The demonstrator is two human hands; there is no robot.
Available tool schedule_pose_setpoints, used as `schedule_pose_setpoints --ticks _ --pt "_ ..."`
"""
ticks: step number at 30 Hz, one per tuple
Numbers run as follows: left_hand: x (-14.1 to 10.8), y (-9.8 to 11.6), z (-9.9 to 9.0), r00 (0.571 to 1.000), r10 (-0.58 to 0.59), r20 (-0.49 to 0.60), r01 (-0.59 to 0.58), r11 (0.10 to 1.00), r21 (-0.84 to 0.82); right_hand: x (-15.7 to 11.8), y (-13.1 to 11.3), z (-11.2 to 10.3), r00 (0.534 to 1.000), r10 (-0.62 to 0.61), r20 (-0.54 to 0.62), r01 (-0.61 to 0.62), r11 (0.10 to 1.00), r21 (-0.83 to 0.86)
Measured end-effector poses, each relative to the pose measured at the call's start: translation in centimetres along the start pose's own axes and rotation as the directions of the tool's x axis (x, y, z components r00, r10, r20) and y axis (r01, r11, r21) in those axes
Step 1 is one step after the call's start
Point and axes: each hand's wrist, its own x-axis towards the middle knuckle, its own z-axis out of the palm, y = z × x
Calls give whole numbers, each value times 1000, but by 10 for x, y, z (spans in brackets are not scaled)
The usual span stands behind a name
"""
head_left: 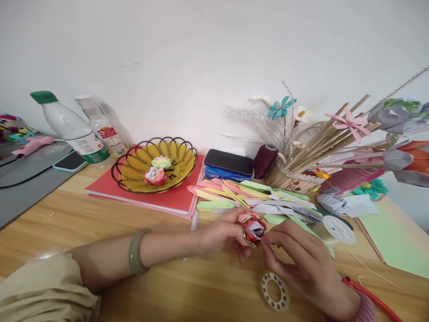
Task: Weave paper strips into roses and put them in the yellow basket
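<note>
A folded paper flower (254, 228) in red, white and green sits in the fingers of my left hand (223, 235), which are closed around its left side. At the flower's lower right edge, the thumb and fingertips of my right hand (301, 257) are pinched together. What lies between those fingertips is too small to make out. Just below the hands, a ring-shaped clear tape roll (275, 291) lies on the wooden table (201, 290). Behind the flower, folded paper strips (231, 193) in pink, yellow, green and white are spread out.
A yellow basket (181, 167) holding paper flowers stands on red paper sheets (107, 185). Bottles (83, 138) are at the back left. A thread spool (335, 229), a maroon thread cone (264, 161), a phone (229, 162) and a stick-filled basket (284, 179) occupy the right side.
</note>
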Motion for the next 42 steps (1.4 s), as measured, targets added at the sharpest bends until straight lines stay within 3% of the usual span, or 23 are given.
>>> schedule_pose_setpoints --ticks 4,10,13,18,24,42 --pt "0 -2 -2 999 26 34 -26 1000 2 2 -3 -2 998 60 13 -61 987 151" --pt "0 0 -2 999 11 48 -10 999 -37 4 -5 -8 979 189 -82 -164 956 242" --pt "0 2 -1 998 -4 66 7 999 -49 2 -4 -8 978 194 -81 -176 965 193" --pt "1 1 0 998 29 56 -26 998 -50 0 -2 -4 997 78 -21 -77 996 45" --pt "2 -4 -1 995 98 15 -99 995 10 -3 -1 1 995 104 -4 -104 993 -48" --pt "3 -5 0 991 128 27 -129 991 44 -1 -4 2 996 84 5 -83 994 -72"
